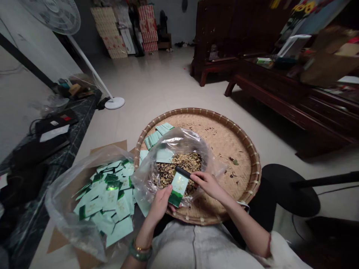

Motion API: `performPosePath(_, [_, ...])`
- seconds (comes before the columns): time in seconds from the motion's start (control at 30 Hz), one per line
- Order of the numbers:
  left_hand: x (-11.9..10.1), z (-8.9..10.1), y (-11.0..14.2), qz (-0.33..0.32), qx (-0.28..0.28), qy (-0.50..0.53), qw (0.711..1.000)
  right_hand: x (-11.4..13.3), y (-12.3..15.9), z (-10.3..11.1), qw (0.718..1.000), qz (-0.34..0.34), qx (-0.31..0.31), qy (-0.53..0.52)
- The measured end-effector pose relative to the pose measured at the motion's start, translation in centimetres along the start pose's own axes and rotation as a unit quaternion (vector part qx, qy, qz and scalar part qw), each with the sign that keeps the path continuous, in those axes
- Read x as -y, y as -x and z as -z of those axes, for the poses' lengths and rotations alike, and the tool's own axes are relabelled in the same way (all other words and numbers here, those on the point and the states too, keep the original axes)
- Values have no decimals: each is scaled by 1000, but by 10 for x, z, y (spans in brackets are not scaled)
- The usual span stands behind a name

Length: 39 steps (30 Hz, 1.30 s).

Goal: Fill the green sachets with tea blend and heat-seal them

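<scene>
A mint-and-green packet [179, 185] is gripped at its lower left by my left hand [161, 202], fingers closed round the edge. My right hand [206, 183] pinches the end of a black rod-shaped tool [183, 172], which lies across the packet's top edge; whether it enters the packet cannot be made out. Both hands are above a clear plastic bag [182, 140] of dried, chopped brown-and-yellow plant material [187, 161]. One loose pale green packet [165, 155] rests on that material. The bag sits in a round woven bamboo tray [224, 129].
Left of the tray, another clear bag [63, 194] holds many green packets [112, 198] on cardboard. Rows of packets [153, 139] lie at the tray's left rim. A white fan base [114, 103], a black round stand base [288, 188] and a dark wooden table [280, 97] stand around.
</scene>
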State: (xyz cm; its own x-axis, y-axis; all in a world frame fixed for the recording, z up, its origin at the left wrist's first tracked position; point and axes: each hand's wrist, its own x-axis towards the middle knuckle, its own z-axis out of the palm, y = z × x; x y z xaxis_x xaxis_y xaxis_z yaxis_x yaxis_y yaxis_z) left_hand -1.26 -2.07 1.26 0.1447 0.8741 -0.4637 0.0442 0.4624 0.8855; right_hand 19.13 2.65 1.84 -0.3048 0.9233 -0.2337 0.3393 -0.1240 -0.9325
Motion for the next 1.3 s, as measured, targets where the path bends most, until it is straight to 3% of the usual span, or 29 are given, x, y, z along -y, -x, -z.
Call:
performPosePath(0.1, [1, 1, 0, -1, 3, -2, 1000, -5, -2, 5, 995, -54, 49, -64])
performPosePath(0.17, [3, 1, -1, -2, 3, 1, 1000, -7, -4, 9, 994, -70, 48, -75])
performPosePath(0.33, [6, 0, -1, -5, 8, -7, 1000, -4, -3, 9, 1000, 3, 20, -9])
performPosePath(0.5, [4, -1, -1, -13, 12, -20, 1000, -1, 0, 2, 998, 13, -17, 62])
performPosePath(0.67, [3, 0, -2, -4, 13, -18, 1000, -6, -1, 3, 1000, 22, 14, 3])
performPosePath(0.87, [5, -1, -2, -11, 14, -19, 1000, -5, 0, 3, 1000, 17, 2, 11])
performPosePath(1.0, [3, 2, -1, -3, 6, -19, 1000, -5, -1, 8, 995, -40, 33, -79])
performPosePath(1.07, [3, 6, -1, -3, -3, -12, 1000, -8, -3, 14, 993, -63, 11, -97])
performPosePath(1.2, [4, 11, 0, -4, -6, 7, 1000, -17, -8, 21, 998, -10, -54, 41])
performPosePath(1.3, [2, 10, 3, -8, -4, 15, 1000, -24, -8, 15, 978, 1, -61, 199])
